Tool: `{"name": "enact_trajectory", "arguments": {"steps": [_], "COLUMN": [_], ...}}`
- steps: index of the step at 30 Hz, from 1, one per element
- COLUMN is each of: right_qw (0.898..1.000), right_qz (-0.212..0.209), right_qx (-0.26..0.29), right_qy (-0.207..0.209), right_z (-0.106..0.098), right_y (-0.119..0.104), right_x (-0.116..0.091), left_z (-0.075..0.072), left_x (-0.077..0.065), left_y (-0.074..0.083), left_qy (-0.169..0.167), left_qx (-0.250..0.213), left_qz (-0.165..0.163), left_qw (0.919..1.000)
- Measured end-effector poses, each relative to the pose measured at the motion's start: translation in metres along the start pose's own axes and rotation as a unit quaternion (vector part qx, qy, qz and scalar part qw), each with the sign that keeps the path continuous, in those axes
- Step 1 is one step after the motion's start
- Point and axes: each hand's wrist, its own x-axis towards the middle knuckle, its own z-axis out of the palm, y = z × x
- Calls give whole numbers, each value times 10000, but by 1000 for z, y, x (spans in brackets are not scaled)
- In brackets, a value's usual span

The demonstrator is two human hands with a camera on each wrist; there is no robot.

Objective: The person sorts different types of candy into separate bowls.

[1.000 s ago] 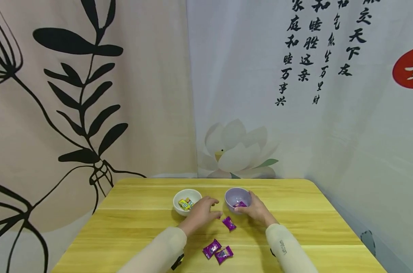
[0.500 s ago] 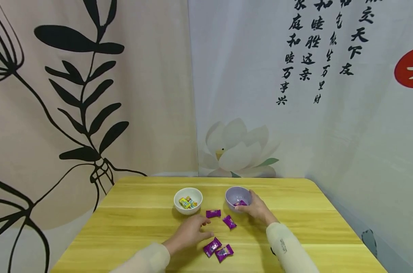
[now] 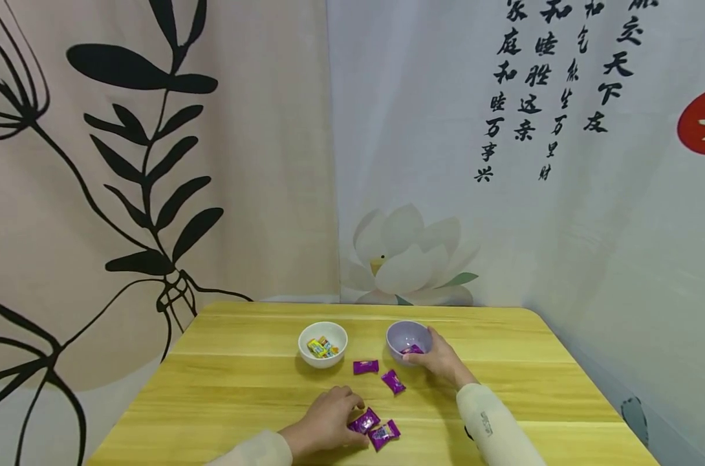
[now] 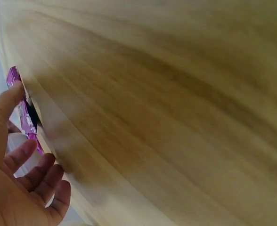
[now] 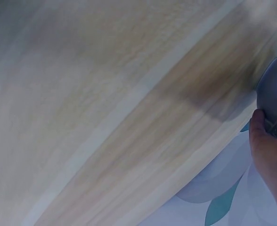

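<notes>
My left hand [image 3: 328, 419] is at a purple-wrapped candy [image 3: 365, 421] on the table, its thumb and fingers spread around it. In the left wrist view the thumb [image 4: 12, 96] lies over one end of the wrapper [image 4: 26, 115], with the loosely bent fingers near the other end. Close beside it lies another purple candy [image 3: 384, 435]. My right hand [image 3: 444, 360] grips the side of a lavender bowl [image 3: 394, 336], thumb at the front and fingers at the far side. Purple candy [image 3: 412, 349] shows inside this bowl. Two more purple candies [image 3: 366, 367] [image 3: 394, 382] lie in front of the bowls.
A white bowl [image 3: 322, 361] with several yellow-wrapped candies [image 3: 322, 347] stands left of the lavender bowl. Both are towards the far edge of the wooden table [image 3: 230, 362]. A printed cloth [image 3: 271, 162] hangs behind it.
The left hand has come back from beside the white bowl to the near pair of candies, uncovering a purple candy in front of the bowls. The right hand stays on the lavender bowl.
</notes>
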Motion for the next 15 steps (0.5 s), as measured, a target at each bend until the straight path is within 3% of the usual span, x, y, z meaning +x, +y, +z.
{"name": "enact_trajectory", "arguments": {"steps": [15], "right_qw": [10000], "right_qz": [-14], "right_qx": [8], "right_qy": [9], "right_z": [-1], "right_y": [0], "right_x": [-1], "left_z": [-1], "left_x": [5], "left_y": [-6], "left_qy": [141], "left_qx": [312], "left_qz": [423], "left_qw": [9985]}}
